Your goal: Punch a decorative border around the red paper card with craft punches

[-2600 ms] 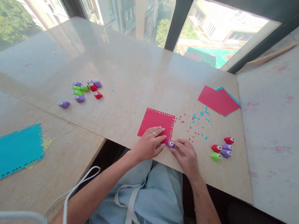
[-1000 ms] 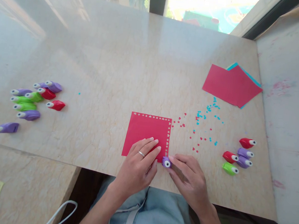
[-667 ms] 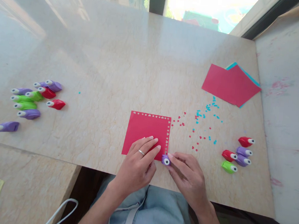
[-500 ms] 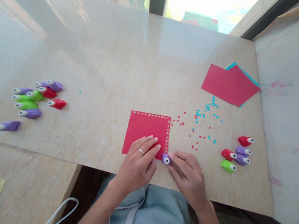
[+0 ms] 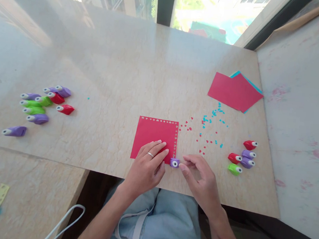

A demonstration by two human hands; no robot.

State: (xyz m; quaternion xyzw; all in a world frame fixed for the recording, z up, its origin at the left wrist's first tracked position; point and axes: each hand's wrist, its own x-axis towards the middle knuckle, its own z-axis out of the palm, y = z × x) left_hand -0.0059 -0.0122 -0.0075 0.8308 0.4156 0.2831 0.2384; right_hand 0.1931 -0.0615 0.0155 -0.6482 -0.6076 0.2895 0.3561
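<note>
Head view: I see the red paper square [image 5: 153, 137] lying on the worktop [image 5: 141, 69] with punched holes along its far and right edges; the near and left edges remain plain. My left hand [image 5: 146, 166] presses it flat, grasping nothing. The purple punch [image 5: 174, 163] sits at the near right corner. Half a second ago my right hand [image 5: 199, 175] pinched it; now that grip is released, fingers just beside it.

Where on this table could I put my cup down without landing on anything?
The widest bare patch is the table behind the red sheet, between the left punch cluster and the paper stack. It is crowded right of the sheet: confetti, then five punches.
</note>
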